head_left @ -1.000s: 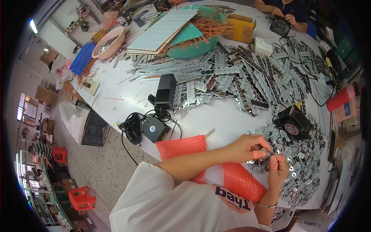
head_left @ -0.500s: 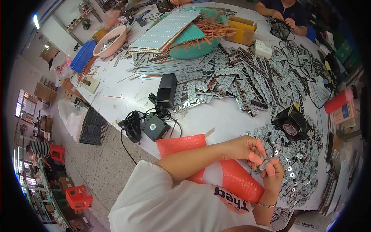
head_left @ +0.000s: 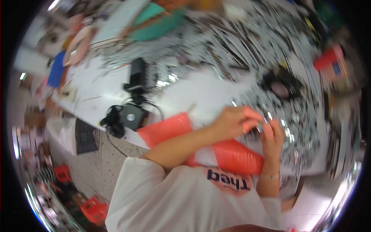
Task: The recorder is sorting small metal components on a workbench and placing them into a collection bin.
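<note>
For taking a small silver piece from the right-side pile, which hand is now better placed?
Probably the right hand: it is nearer most of the pile of small silver pieces than the left hand. Both seem busy together at one blurred item, so neither looks clearly free.

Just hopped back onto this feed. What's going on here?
A person at a white table has both hands together, the left hand and right hand holding a small shiny piece between their fingertips; motion blur hides its details. Beside and beyond the right hand spreads a heap of small grey pieces, with a black fan at its far side. Red wrap lies near the person's body, the left forearm passing across it.
</note>
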### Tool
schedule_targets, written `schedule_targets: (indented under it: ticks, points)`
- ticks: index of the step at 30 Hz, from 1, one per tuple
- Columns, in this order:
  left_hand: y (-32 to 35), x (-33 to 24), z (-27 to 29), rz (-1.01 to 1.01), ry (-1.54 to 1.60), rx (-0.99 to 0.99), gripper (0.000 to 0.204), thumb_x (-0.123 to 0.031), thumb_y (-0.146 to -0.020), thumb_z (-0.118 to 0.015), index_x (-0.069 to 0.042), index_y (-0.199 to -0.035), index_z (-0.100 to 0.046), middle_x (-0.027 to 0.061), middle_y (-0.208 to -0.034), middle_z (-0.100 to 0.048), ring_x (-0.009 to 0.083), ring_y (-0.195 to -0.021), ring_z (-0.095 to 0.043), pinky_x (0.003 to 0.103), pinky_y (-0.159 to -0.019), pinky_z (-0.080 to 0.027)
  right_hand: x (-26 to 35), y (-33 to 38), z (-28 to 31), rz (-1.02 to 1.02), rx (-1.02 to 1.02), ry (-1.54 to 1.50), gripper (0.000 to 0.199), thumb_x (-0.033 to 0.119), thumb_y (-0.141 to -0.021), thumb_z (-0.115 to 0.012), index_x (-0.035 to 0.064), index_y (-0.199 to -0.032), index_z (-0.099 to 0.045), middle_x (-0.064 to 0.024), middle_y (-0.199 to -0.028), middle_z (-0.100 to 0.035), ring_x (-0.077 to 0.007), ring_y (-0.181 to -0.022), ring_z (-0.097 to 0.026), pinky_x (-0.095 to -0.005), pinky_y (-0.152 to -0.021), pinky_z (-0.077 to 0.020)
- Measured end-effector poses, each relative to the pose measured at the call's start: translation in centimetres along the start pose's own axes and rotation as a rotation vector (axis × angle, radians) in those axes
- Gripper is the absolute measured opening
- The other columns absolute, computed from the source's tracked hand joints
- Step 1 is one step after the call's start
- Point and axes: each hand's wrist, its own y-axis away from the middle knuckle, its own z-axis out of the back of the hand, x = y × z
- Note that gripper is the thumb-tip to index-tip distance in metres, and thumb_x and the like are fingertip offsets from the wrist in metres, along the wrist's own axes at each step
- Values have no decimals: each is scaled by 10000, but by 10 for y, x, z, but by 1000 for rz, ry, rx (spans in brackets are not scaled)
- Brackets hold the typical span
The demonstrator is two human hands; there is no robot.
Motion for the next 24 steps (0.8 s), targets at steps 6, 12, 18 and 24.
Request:
schedule_targets:
  ticks: [6, 12, 18, 24]
  points:
    - [3, 14, -4, -49, 19, -142, 199, 8, -788, -677, -21, -965, -589, 78, -922, -653, 120, -801, -611, 240, -698, -501, -12, -11, -3, 68, 85, -11, 210, 195, -901, -579, 72, -749, -502, 49, -579, -427, -31, -486, -374, -202, -442, -291]
    - [2, 10, -11, -31, 72, -114, 211, 47, -790, -656, -11, -977, -576, 83, -933, -643, 131, -859, -598, 254, -764, -488, -5, -3, 2, -142, 86, -251, 227, 219, -909, -576, 32, -787, -540, 41, -575, -459, -27, -514, -409, -196, -461, -333]
    - [5, 10, -8, -128, 36, -108, 218, 75, -767, -658, -10, -950, -576, 100, -935, -640, 174, -885, -608, 287, -791, -488, -3, 1, -2, -124, 72, -256, 223, 250, -926, -543, 62, -805, -538, 43, -551, -428, -28, -468, -353, -191, -424, -262]
    - [4, 14, -6, -176, 12, -91, 250, 90, -741, -675, -12, -947, -577, 103, -921, -638, 196, -882, -613, 302, -795, -489, -8, -3, 1, 23, 104, -173, 237, 239, -939, -521, 45, -812, -570, 32, -536, -457, -24, -449, -356, -184, -411, -264]
